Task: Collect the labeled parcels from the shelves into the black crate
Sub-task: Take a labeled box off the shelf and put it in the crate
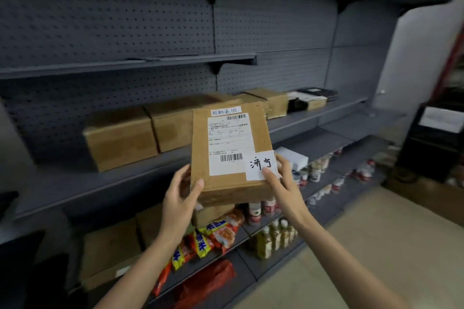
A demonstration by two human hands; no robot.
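I hold a brown cardboard parcel (229, 150) in front of the middle shelf, tilted up so that its white shipping label and a handwritten white sticker face me. My left hand (179, 198) grips its lower left corner, thumb on the front face. My right hand (281, 180) grips the lower right corner, thumb pressed on the handwritten sticker. Behind it, more brown parcels (120, 138) stand in a row on the grey shelf (75, 183). No black crate shows clearly.
Grey pegboard shelving fills the view. Lower shelves carry cardboard boxes (110, 246), red and yellow snack packets (216, 233), and small bottles (273, 238). A white box (292, 157) sits right of the parcel. Dark furniture (437, 138) stands at the right above tan floor.
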